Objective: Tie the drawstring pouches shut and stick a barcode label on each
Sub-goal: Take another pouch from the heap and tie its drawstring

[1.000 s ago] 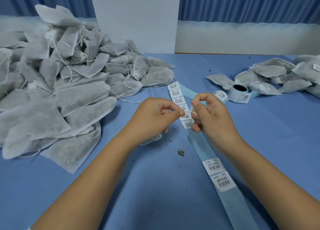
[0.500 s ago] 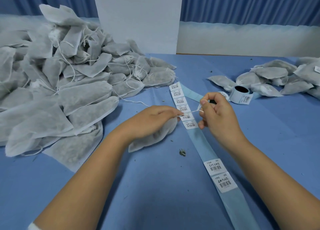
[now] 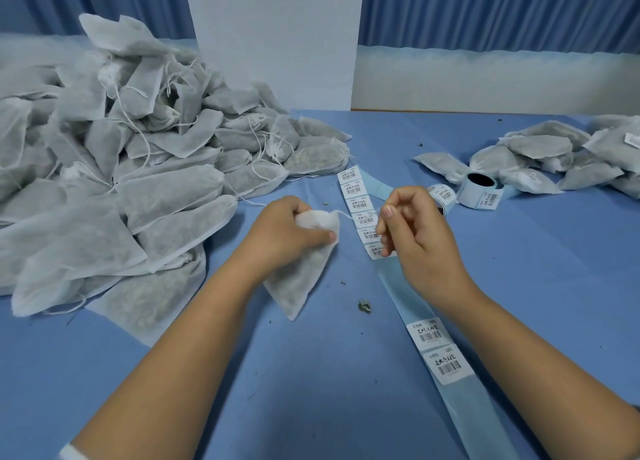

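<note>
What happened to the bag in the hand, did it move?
Yes. The pouch, gripped by the left hand, has pulled left, away from the label strip it reached before. The right hand pinches its drawstring.

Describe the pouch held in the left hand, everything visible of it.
The pouch is thin white fabric that looks non-woven, with greyish filling showing through. The left hand grips its gathered neck. The body slants down toward the viewer, ending in a corner on or just above the blue table. A thin white drawstring leaves the neck rightward toward the right hand, which appears to pinch it. No label shows on it.
</note>
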The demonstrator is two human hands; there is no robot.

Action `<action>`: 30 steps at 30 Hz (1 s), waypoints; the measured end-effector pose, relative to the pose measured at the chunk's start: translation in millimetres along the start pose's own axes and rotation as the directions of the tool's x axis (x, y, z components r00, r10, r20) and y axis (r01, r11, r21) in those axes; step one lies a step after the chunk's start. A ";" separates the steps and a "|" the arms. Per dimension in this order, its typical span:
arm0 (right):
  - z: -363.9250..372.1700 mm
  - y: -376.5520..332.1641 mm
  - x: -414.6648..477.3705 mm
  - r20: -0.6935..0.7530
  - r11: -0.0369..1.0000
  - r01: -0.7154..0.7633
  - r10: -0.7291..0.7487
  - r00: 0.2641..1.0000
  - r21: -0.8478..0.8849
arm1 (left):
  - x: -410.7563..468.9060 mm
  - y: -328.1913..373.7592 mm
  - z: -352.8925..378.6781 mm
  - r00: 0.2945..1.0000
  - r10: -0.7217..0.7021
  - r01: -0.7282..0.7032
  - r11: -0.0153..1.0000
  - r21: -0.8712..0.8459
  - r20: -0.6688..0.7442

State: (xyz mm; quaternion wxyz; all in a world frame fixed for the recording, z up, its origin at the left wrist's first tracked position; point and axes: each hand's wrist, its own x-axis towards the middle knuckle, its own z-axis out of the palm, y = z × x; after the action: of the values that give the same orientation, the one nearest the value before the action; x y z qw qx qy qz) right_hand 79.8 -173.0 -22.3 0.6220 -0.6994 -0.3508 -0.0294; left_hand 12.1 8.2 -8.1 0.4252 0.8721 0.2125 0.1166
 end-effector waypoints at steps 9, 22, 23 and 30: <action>3.2 -8.6 -3.4 -0.033 0.988 0.102 -0.106 0.994 -0.116 | -7.5 12.6 20.8 0.995 -0.095 0.098 0.984 -0.149 0.026; 2.1 -6.9 -10.0 0.264 0.919 0.293 -0.223 0.938 -0.265 | -2.1 14.0 26.5 0.936 -0.320 0.320 0.605 -0.729 0.146; 1.4 -5.9 -9.9 0.278 0.914 0.293 -0.215 0.936 -0.280 | -3.0 14.4 27.9 0.939 -0.307 0.314 0.587 -0.746 0.154; -2.9 1.2 -6.2 0.347 0.904 0.263 -0.140 0.927 -0.338 | -5.3 14.7 25.9 0.912 -0.059 0.372 0.531 -0.761 0.405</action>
State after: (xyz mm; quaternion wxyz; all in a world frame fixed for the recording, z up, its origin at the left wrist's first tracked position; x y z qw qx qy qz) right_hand 76.9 -178.4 -25.6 0.4047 -0.7612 -0.5043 -0.0496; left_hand 21.4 -20.3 -12.4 0.8232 0.5428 0.1661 0.0001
